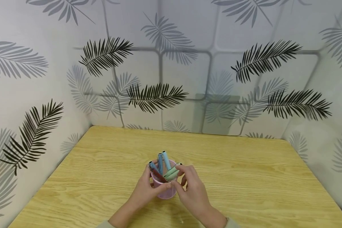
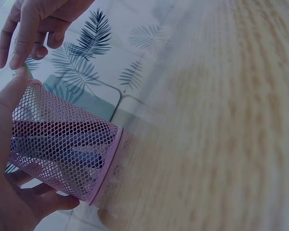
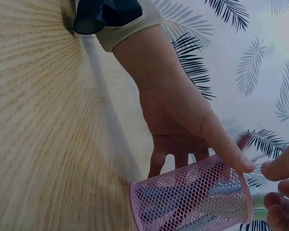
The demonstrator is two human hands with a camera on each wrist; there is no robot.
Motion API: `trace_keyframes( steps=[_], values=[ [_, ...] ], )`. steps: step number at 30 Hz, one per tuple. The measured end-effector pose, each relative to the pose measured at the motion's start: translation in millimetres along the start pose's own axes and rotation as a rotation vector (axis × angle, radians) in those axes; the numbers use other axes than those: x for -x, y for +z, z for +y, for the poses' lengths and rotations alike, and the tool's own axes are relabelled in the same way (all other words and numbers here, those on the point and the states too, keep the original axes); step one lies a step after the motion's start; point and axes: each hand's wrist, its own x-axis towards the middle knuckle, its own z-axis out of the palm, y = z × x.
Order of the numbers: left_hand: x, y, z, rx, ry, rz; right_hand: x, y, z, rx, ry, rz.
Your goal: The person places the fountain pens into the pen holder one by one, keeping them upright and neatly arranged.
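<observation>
A pink mesh pen cup (image 1: 166, 192) stands on the wooden table, gripped by my left hand (image 1: 144, 190) with the thumb near its front rim and fingers round its far side. Blue pens (image 1: 160, 163), a light blue pen (image 1: 166, 160), a dark red pen (image 1: 158, 175) and green pens (image 1: 171, 172) lean inside it. My right hand (image 1: 194, 191) is at the cup's right rim, its index fingertip at the green pens and its thumb lower, apart from the index finger. In the right wrist view, bent right fingers (image 3: 282, 207) are beside the green pens' ends; contact is unclear.
The wooden table (image 1: 245, 171) has a light grain. Walls with a leaf pattern (image 1: 156, 98) enclose its back and sides. A dark device (image 3: 108, 14) sits by the left sleeve in the right wrist view.
</observation>
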Motion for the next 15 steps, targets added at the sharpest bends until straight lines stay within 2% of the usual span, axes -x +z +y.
trace_keyframes(
  steps=[4,15],
  values=[
    [1.0,-0.4,3.4,-0.001,-0.016,0.000,0.8,-2.0,0.6,-0.024,-0.002,0.005],
    [0.9,0.3,0.3,0.011,-0.012,0.011,6.9,-10.1,5.7,-0.034,0.025,0.001]
  ],
)
